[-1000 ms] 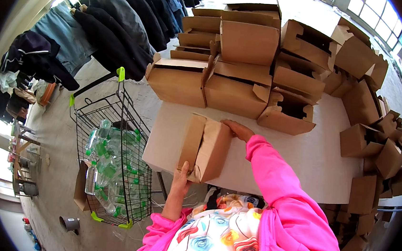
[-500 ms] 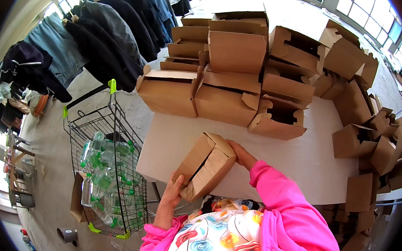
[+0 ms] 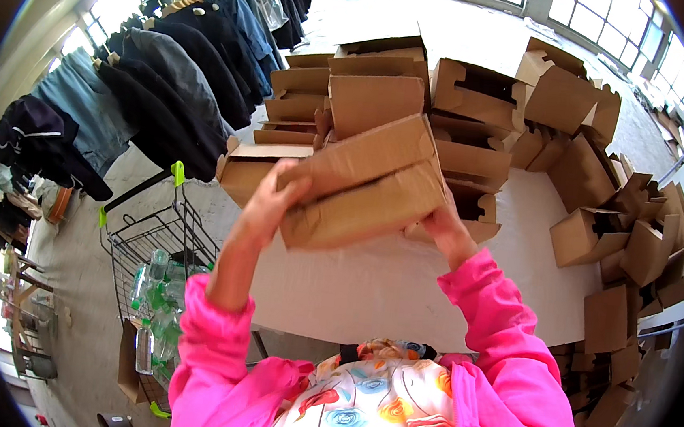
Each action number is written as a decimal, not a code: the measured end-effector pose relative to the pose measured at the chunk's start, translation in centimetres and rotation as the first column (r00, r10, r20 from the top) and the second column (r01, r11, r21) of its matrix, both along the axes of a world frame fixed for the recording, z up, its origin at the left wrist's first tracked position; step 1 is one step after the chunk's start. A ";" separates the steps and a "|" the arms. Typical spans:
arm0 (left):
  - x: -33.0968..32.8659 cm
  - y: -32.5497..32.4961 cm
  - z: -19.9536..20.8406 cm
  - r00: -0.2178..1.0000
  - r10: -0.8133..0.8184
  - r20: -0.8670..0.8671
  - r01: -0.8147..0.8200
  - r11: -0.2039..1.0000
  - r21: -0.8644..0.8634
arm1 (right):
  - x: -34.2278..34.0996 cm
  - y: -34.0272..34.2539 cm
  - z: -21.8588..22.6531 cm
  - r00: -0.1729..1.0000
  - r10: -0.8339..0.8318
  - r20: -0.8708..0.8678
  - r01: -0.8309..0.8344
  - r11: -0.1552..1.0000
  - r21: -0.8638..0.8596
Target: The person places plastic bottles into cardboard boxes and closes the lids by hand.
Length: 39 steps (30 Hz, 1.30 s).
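A brown cardboard box (image 3: 367, 203) is raised in front of me, slightly tilted, with a dark gap along the seam between its flaps. My left hand (image 3: 270, 199) grips its left end, fingers on the upper edge. Around the right end my right hand (image 3: 445, 222) is closed, its fingers partly hidden by the box. Right behind the held box stand stacked open cardboard boxes (image 3: 376, 103), some of them covered by it. Below it lies the white-covered table (image 3: 516, 269).
Left of the table is a black wire shopping cart (image 3: 139, 249) with green corners, holding several clear bottles (image 3: 157, 295). A rack of dark clothes (image 3: 184, 61) stands at the back left. More boxes (image 3: 649, 240) are heaped at the table's right side.
Both hands have lifted the box up and away from my body, toward the stacked boxes, and turned it more crosswise. My left arm now reaches farther forward.
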<state>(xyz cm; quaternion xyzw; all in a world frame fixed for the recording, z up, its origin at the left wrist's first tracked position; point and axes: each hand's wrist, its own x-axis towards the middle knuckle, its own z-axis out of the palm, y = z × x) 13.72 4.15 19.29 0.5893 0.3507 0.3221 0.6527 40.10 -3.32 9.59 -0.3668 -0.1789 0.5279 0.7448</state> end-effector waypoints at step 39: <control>12.6 17.8 -6.2 0.741 0.587 -0.325 0.241 0.219 0.946 | 13.8 -9.6 -2.6 0.412 -0.572 0.709 0.769 0.636 0.066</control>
